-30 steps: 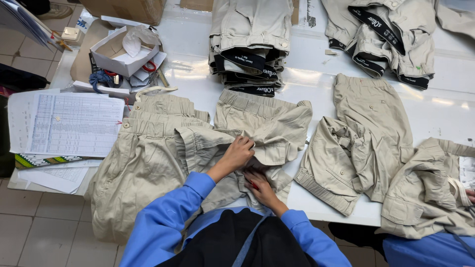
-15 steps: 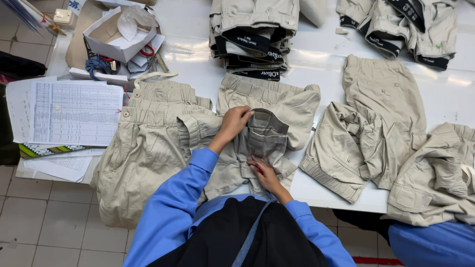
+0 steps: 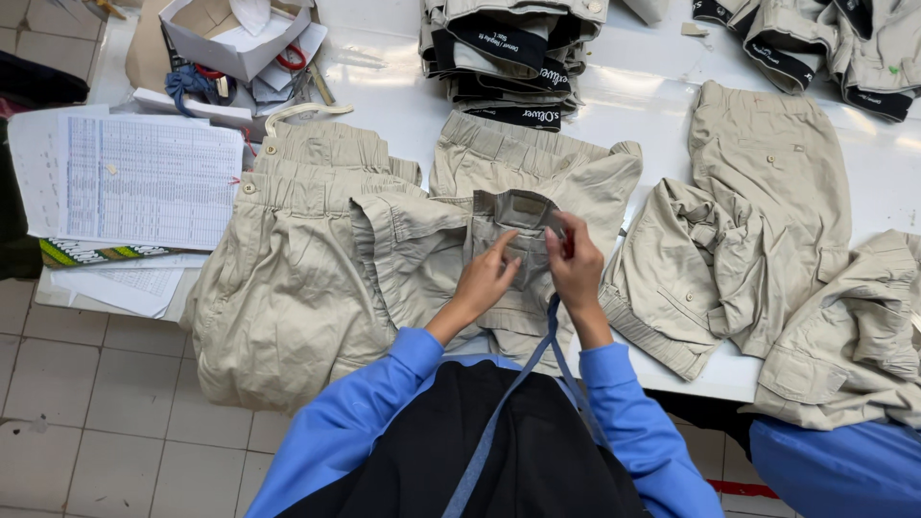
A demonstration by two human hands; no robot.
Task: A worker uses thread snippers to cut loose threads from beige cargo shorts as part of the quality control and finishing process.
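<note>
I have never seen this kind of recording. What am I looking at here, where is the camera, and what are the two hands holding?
The camera sits on a person's head and looks down, so you see that person's own blue sleeves and dark apron at the bottom. There is no machine here, only two bare hands.

The left hand and the right hand both pinch a pocket flap on a pair of beige trousers spread on a white table. Something small and red shows at the right fingers; I cannot tell what it is.

More beige trousers lie to the left and right. At the far edge stands a folded stack. On the left are printed sheets and a cardboard box of small items.
</note>
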